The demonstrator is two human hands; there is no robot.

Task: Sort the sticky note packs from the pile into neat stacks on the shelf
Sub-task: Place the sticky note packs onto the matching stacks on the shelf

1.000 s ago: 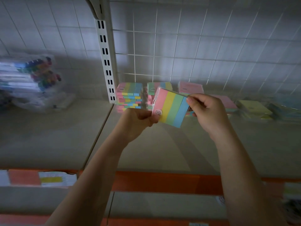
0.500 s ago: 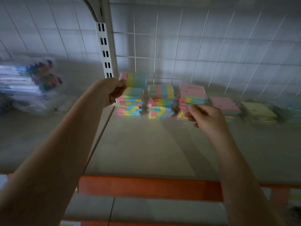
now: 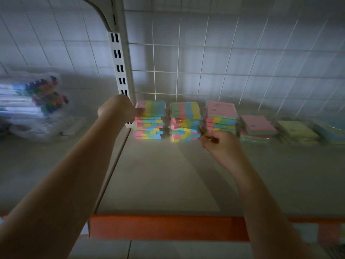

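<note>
**Hands at the stacks, back of the shelf**

The left hand [image 3: 119, 109] reaches to the leftmost stack [image 3: 150, 121], just beside the slotted upright [image 3: 120, 71]. Its fingertips touch the left edge of the top pack [image 3: 152, 108], a striped pink, yellow, green and blue one that lies flat and roughly square with the packs under it. Whether the fingers pinch the pack or only press it cannot be told; the hand is seen from behind and its fingers are mostly hidden.

The right hand [image 3: 220, 144] sits low in front of the third stack [image 3: 221, 118], fingers curled, at that stack's lower left corner. It seems to nip something thin there, but blur hides what it is.

A second stack [image 3: 184, 122] stands between the two, close on both sides, with narrow gaps. To the right lie lower piles: pink [image 3: 257, 126], yellow [image 3: 296, 130] and blue [image 3: 332, 131], all along the wire grid [image 3: 224, 62] at the back.

The shelf [image 3: 168, 174] in front of the stacks is bare out to its orange front edge [image 3: 168, 228]. On the left bay, well apart, lies a bag of markers [image 3: 37, 101].
</note>
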